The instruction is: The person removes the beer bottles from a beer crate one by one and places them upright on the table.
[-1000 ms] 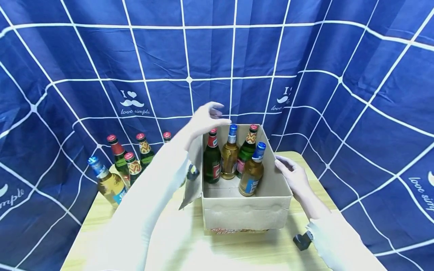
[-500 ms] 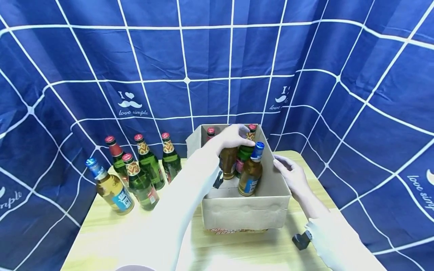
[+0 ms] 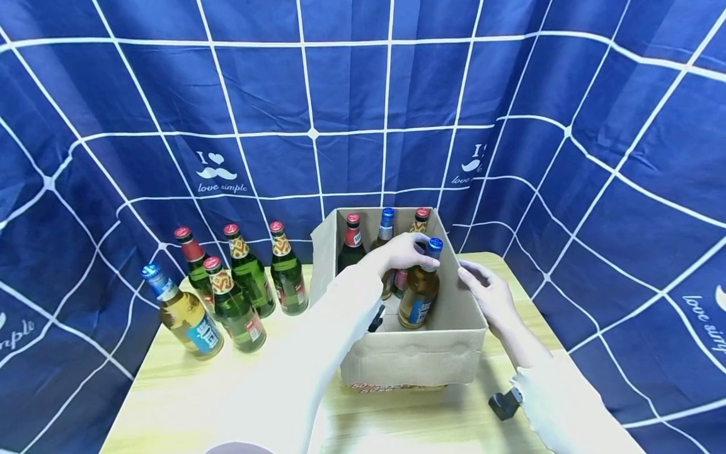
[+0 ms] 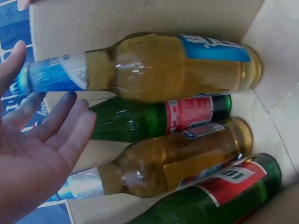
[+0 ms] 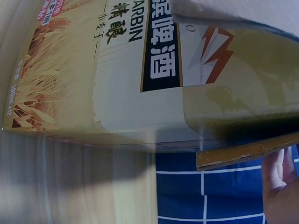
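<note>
Behind the table [image 3: 408,413] — blue curtain [image 3: 351,88]

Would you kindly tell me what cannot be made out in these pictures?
Head view: the lower part of the red-necked bottle, behind the left sleeve.
Head view: the shoulder of the rear green bottle, behind the left hand.
Left wrist view: the neck of the lowest green bottle, cut off by the bottom edge.
Right wrist view: part of the right hand, cut off by the right edge.
</note>
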Available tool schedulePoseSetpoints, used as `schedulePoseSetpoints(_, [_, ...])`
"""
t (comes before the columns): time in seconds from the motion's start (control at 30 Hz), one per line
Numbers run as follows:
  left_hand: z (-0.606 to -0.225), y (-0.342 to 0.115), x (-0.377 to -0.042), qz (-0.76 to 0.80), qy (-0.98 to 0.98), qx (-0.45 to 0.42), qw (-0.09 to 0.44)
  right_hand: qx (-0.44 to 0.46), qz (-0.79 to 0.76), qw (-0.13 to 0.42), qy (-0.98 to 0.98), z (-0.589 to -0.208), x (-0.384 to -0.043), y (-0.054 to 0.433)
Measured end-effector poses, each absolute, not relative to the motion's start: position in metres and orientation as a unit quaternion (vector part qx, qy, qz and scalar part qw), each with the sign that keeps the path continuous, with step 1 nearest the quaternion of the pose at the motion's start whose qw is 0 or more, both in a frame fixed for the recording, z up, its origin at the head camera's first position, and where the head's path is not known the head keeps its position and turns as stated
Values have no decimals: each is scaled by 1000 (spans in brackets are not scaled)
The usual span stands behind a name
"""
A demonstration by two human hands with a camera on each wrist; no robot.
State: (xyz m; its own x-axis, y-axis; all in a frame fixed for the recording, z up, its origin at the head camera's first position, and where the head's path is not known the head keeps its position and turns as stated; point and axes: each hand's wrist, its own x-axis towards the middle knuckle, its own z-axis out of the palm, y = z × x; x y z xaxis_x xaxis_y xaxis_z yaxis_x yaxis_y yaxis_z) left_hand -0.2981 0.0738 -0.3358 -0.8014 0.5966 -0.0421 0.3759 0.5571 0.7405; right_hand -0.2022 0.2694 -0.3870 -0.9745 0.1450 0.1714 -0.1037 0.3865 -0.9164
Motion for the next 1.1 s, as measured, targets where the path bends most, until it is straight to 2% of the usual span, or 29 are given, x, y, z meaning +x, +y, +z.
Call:
schedulePoseSetpoints(0.3, [-345,80,-295,389,868,269,149,-11,558,118,-821,-386,-201,269])
schedulePoseSetpoints(0.67, [-348,78,-299,376,866,315,93,-12,568,113,-815,-387,-201,269])
schedulePoseSetpoints(0.8, [-344,77,-299,383,863,321,75,-9,564,118,-817,-386,-202,269])
schedulePoseSetpoints(1.1, [-317,67,-296,416,852,309,76,-10,568,114,-815,-387,-201,269])
